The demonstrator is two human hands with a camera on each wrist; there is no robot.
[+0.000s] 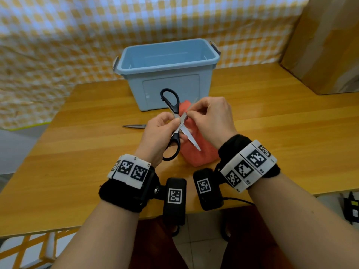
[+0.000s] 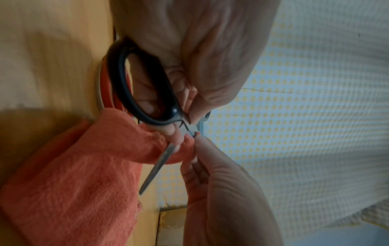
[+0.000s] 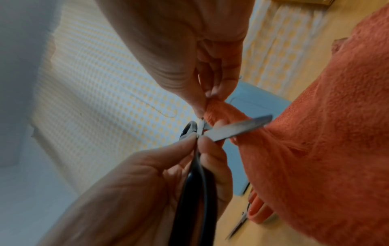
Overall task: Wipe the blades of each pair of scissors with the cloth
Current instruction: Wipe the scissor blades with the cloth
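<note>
Your left hand [image 1: 158,133] pinches the pivot of one black-handled steel scissors [image 1: 175,121], spread open, free blade pointing toward you, while your right hand [image 1: 210,118] pinches the single orange terry cloth [image 1: 196,154] around the other blade; a second pair of scissors [image 1: 134,126] lies just left of your fingers.

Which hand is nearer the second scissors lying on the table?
Left. The left hand hangs right beside the second scissors; the right hand is farther right, over the cloth.
</note>
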